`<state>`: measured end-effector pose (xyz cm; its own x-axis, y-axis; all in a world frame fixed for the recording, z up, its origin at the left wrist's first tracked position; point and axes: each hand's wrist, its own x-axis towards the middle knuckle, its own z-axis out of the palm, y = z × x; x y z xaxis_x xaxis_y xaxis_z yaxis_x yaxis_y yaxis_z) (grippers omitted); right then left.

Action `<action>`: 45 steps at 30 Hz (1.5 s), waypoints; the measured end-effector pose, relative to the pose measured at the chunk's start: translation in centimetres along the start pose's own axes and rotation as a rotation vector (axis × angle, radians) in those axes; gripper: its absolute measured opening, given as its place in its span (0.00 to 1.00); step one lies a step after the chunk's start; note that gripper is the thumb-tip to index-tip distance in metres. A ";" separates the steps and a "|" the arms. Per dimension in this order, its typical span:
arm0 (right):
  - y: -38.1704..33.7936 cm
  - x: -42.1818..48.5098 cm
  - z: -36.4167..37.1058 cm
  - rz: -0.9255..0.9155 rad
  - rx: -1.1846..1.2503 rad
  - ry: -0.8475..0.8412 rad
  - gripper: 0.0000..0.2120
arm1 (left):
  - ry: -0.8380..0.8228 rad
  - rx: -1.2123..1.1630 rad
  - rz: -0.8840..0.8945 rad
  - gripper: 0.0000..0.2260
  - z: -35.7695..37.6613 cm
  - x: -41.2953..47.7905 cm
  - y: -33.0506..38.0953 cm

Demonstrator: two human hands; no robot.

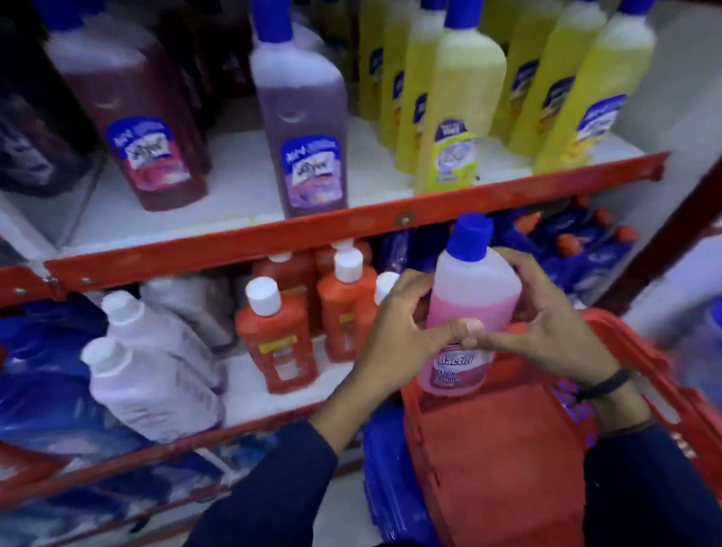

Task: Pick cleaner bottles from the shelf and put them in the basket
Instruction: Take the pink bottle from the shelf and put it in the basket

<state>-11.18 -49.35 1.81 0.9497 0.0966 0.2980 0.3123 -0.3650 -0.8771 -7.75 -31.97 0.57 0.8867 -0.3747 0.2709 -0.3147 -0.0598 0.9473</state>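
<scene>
Pink cleaner bottle [471,304], blue cap, upright above red basket [634,341]. Left hand [401,334] and right hand [552,325] both closed round it.

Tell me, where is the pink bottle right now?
The pink bottle is right of centre, held upright between the left hand and right hand, over the red basket, in front of the lower shelf.

Shop: stocked shelves [348,227], red basket [634,341].

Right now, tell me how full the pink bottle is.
Partly full: in the pink bottle, held by both hands, the pink liquid stops well below the blue cap, and the body above looks clear.
</scene>
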 end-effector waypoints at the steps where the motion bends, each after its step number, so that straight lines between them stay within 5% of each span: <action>1: 0.9 -0.7 -0.6 0.025 -0.024 -0.013 0.37 | -0.019 -0.001 -0.034 0.16 1.4 -0.2 -1.2; 8: 11.6 -4.3 -1.8 0.217 -0.338 -0.110 0.31 | -0.072 0.211 -0.352 0.27 8.0 -1.4 -9.4; 15: 21.6 -6.4 1.4 0.440 -0.398 -0.295 0.30 | -0.236 0.457 -0.708 0.17 10.8 -1.2 -14.5; 21: 25.3 -6.7 3.8 0.487 -0.341 -0.316 0.26 | -0.118 0.315 -0.968 0.17 12.0 -1.0 -16.6; 31: 25.4 -5.8 4.6 0.492 -0.309 -0.344 0.26 | 0.029 0.126 -1.050 0.21 12.5 -1.2 -16.9; 37: 22.7 -5.0 2.7 0.412 -0.360 -0.348 0.26 | 0.024 0.001 -0.825 0.11 9.4 -2.1 -12.3; 42: 14.2 -2.8 1.6 0.196 -0.232 -0.017 0.18 | 0.257 0.169 -0.150 0.10 2.8 -4.1 -4.8; 45: 7.0 -0.3 2.6 0.013 -0.095 0.167 0.15 | 0.414 0.369 0.110 0.09 -2.5 -3.5 -1.6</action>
<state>-9.21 -49.52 -5.36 0.9339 -0.0611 0.3524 0.2890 -0.4515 -0.8442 -9.53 -28.25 -1.50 0.8774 -0.0075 0.4797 -0.4448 -0.3877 0.8074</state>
